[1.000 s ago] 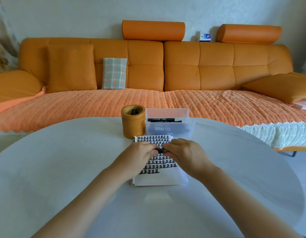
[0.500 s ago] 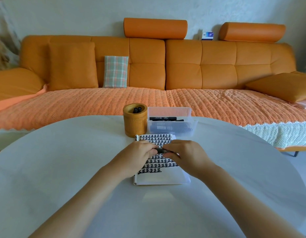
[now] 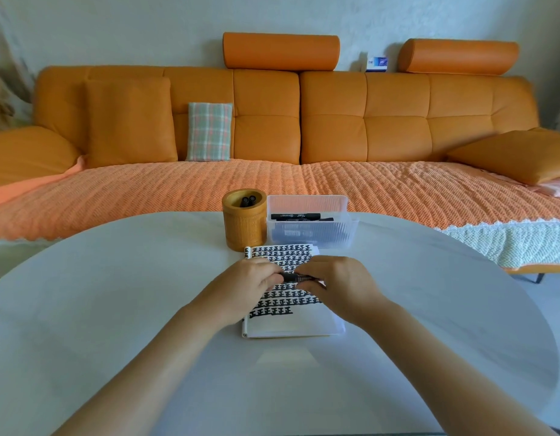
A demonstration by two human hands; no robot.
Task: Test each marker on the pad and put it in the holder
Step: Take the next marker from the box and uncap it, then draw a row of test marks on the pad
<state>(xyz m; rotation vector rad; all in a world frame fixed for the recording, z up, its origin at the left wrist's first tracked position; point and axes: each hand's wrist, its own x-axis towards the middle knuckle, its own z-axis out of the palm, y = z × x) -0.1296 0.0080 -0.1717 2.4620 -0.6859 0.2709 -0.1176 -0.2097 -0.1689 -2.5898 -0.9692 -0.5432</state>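
A black marker point(image 3: 293, 277) lies level between both hands, just above the pad. My left hand point(image 3: 245, 286) grips its left end and my right hand point(image 3: 338, 284) grips its right end. The white pad point(image 3: 299, 322) lies on the table, its upper part covered with rows of black marks and partly hidden by my hands. Behind it stands a round wooden holder point(image 3: 244, 226) with two black markers point(image 3: 248, 201) in it. Beside the holder, a clear plastic box point(image 3: 310, 229) holds more black markers point(image 3: 296, 216).
The round white table point(image 3: 115, 309) carries everything. An orange sofa point(image 3: 303, 121) with a knitted cover and cushions runs along the wall beyond the table's far edge. The floor shows at the right.
Both hands stay on the marker over the pad, and a little more of the marker shows between them. The view has shifted slightly.
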